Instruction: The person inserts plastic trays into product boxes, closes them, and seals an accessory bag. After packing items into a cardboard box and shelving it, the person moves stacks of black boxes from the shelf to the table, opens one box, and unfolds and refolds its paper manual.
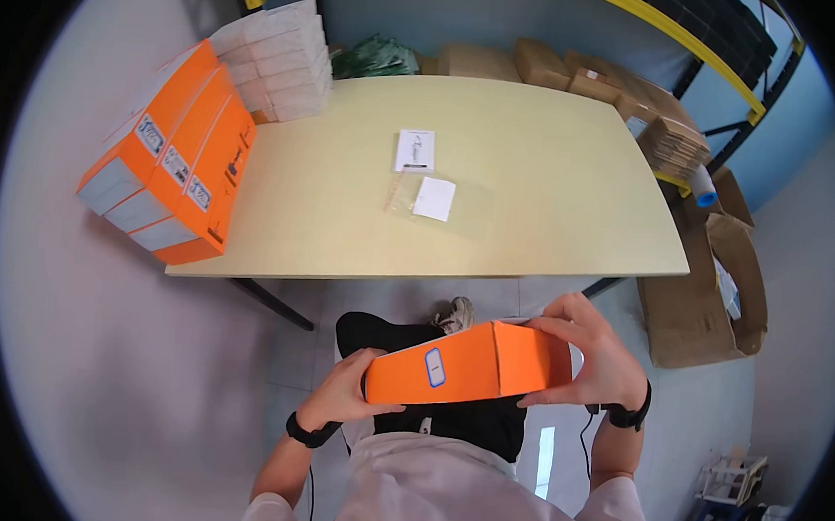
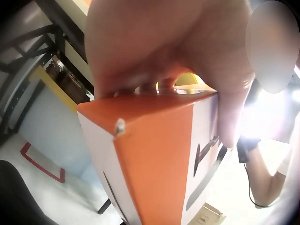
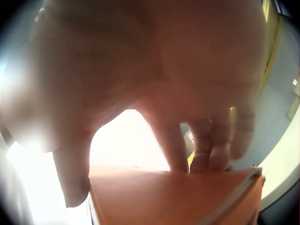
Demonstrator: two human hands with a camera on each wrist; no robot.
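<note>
Just over the lap (image 1: 475, 427), orange box (image 1: 469, 361), left hand (image 1: 342, 390) and right hand (image 1: 600, 359) gripping either end, tabletop (image 1: 551, 183) right beyond

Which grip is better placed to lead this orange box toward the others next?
Left, I'd judge: the left grip holds the end of the held orange box nearer the orange boxes at the left side of the table. The right grip holds the opposite end, farther away.

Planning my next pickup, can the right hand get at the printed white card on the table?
Probably not yet: the right hand holds one end of the orange box, though nothing appears to cover the printed white card.
</note>
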